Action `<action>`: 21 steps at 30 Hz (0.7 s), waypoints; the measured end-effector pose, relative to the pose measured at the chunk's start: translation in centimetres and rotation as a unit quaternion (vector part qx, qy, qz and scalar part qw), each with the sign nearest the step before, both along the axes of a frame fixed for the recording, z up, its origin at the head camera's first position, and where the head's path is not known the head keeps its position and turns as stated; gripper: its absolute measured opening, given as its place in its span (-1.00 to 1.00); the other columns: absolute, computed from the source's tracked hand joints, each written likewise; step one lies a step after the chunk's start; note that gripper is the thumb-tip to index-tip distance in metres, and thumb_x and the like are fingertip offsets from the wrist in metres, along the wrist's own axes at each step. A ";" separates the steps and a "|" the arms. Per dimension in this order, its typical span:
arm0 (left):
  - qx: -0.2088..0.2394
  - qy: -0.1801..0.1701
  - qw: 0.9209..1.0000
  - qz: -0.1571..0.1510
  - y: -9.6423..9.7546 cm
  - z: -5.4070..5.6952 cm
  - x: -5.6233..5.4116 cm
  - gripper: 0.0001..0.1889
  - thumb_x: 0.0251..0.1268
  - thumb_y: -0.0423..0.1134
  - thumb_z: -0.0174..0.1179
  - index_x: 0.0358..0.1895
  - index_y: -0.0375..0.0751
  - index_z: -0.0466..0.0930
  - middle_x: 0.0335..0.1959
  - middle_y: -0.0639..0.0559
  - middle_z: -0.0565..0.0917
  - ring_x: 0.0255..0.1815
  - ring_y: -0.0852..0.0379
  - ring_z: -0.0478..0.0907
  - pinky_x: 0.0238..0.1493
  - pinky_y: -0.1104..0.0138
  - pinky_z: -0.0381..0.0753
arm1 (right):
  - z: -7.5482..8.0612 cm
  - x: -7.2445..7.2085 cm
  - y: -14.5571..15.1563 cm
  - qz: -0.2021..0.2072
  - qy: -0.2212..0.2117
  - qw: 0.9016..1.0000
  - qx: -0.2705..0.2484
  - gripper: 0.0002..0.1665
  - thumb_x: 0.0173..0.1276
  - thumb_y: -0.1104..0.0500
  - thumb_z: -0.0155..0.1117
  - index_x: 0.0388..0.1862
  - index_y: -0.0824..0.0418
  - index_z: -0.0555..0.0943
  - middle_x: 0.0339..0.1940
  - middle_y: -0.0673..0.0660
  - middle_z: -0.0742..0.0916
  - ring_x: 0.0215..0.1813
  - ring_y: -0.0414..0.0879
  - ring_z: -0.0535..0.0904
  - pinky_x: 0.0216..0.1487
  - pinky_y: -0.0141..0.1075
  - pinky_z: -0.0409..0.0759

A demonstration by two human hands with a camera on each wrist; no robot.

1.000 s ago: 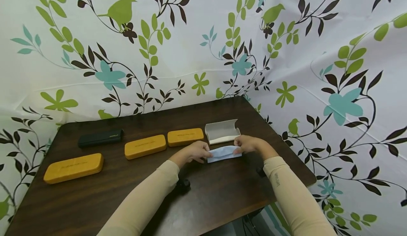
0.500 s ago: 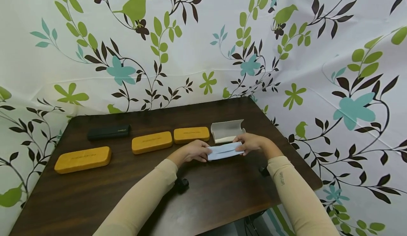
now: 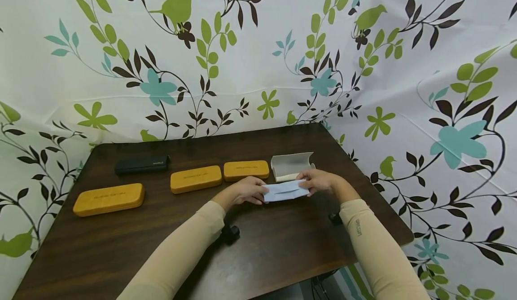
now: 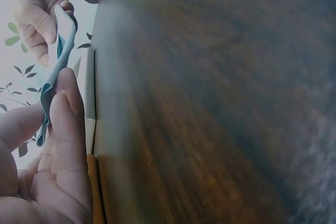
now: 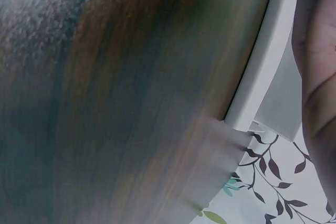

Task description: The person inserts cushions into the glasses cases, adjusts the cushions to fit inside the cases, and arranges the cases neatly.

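Observation:
A light blue folded cloth [image 3: 286, 191] is stretched between both hands, just above the table in the head view. My left hand [image 3: 245, 191] pinches its left end between thumb and fingers, and my right hand [image 3: 319, 182] holds its right end. In the left wrist view the cloth [image 4: 64, 51] appears edge-on, with its folded layers showing at the near end. Right behind the cloth stands an open white eyeglass case [image 3: 291, 164], its lid raised and its inside grey. In the right wrist view the open case [image 5: 265, 61] is beside my hand, while the cloth is out of sight.
Yellow eyeglass cases, all shut, lie along the dark wooden table [image 3: 274, 246]: one left [image 3: 109, 199], one middle [image 3: 196, 179], one beside the white case [image 3: 246, 170]. A dark green case [image 3: 141, 164] lies at the back left. A patterned curtain [image 3: 242, 57] hangs behind.
The head view has shifted, so everything appears a little farther right. Between my hands the cloth has turned its broad face more toward the camera and looks flatter. Both hands keep their hold.

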State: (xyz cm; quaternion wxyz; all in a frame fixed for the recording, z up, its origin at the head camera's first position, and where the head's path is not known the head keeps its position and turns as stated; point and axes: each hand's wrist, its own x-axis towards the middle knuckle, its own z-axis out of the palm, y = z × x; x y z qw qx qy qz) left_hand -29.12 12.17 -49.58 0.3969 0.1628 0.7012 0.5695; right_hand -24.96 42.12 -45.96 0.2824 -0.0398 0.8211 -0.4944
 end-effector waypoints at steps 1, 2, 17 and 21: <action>-0.001 0.001 1.000 -0.001 0.0 0.0 0.0 -0.73 0.53 -0.27 0.16 0.12 -0.37 0.61 -0.21 -0.15 0.68 -0.30 0.08 0.66 -0.23 0.27 0.72 | 0.0 0.0 0.0 0.001 -0.001 1.000 0.000 -0.71 0.56 0.32 0.14 0.15 0.45 0.47 -0.08 0.21 0.62 -0.18 -0.04 0.59 -0.22 -0.22 0.66; -0.001 0.000 1.000 -0.001 0.0 0.0 -0.1 -0.73 0.53 -0.27 0.17 0.12 -0.37 0.61 -0.21 -0.16 0.68 -0.30 0.08 0.66 -0.23 0.27 0.72 | -0.1 -0.1 0.1 0.001 -0.003 1.000 0.000 -0.71 0.56 0.32 0.14 0.16 0.45 0.47 -0.08 0.21 0.62 -0.18 -0.04 0.59 -0.22 -0.22 0.66; 0.002 -0.009 1.000 0.004 0.4 0.0 -0.7 -0.79 0.50 -0.26 0.20 0.01 -0.33 0.62 -0.18 -0.13 0.65 -0.28 0.09 0.65 -0.23 0.29 0.72 | -0.2 -0.6 0.2 -0.011 -0.012 1.000 -0.009 -0.69 0.57 0.30 0.12 0.18 0.44 0.46 -0.05 0.22 0.60 -0.17 -0.03 0.57 -0.24 -0.26 0.63; 0.007 -0.018 1.000 0.008 0.5 0.3 -0.8 -0.74 0.50 -0.25 0.19 0.09 -0.35 0.60 -0.10 -0.15 0.65 -0.26 0.08 0.65 -0.21 0.29 0.72 | -0.1 -0.8 0.5 -0.011 -0.003 1.000 -0.013 -0.70 0.58 0.30 0.11 0.18 0.45 0.47 -0.07 0.21 0.60 -0.20 -0.04 0.55 -0.26 -0.27 0.60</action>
